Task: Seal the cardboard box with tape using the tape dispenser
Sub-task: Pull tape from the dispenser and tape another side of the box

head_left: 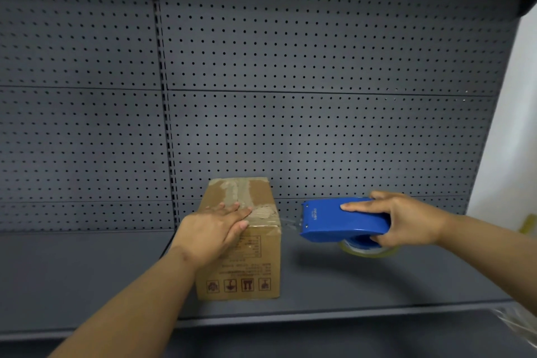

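Note:
A small brown cardboard box (255, 267) stands on the dark grey shelf (348, 279), with old tape marks along its closed top. My left hand (215, 229) lies flat on the box's top near edge, fingers together, pressing down. My right hand (406, 219) grips a blue tape dispenser (343, 221) a little to the right of the box, held above the shelf. Its front end points toward the box. A thin strip of clear tape (289, 224) stretches from the dispenser's mouth to the box's right top corner. The clear tape roll (366, 250) shows beneath the dispenser.
A grey pegboard back panel (290, 96) rises behind the shelf. A white wall (511, 139) shows at the right, with a yellowish object (529, 224) at its edge. The shelf's front lip (319, 317) runs across below the box.

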